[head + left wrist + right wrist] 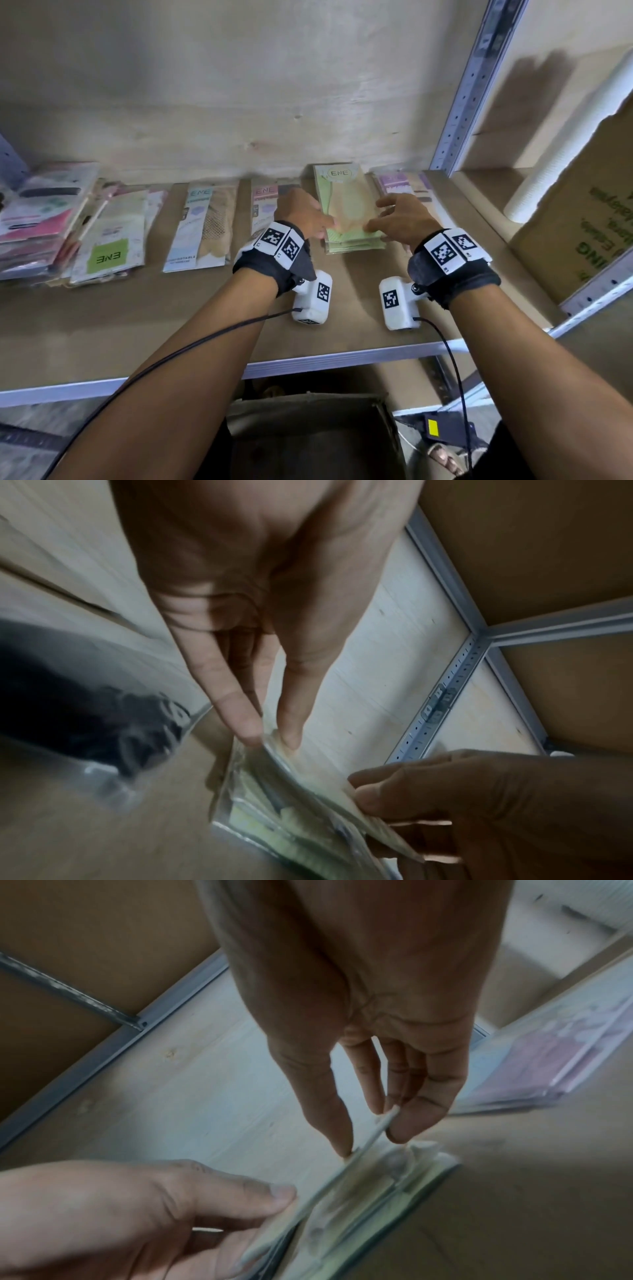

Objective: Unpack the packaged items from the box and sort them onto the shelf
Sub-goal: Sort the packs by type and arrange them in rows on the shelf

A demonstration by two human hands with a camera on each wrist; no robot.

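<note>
A stack of green ENE packets [344, 202] lies on the wooden shelf [171, 308], right of centre near the back wall. My left hand [325, 231] holds the stack's near left edge; in the left wrist view its thumb and forefinger [272, 738] pinch the top green packet [291, 785]. My right hand [373, 224] is on the near right edge, and in the right wrist view it pinches the lifted packet edge [377, 1131] between thumb and fingers. The open cardboard box [308, 428] stands below the shelf, its inside dark.
Along the shelf lie a purple packet [404, 183], a pink packet [263, 202], a blue packet [202, 226] and a loose pile [51, 219] at far left. A metal upright [472, 85] bounds the right side. Beyond it stand a printed carton [582, 219] and a white roll [561, 137].
</note>
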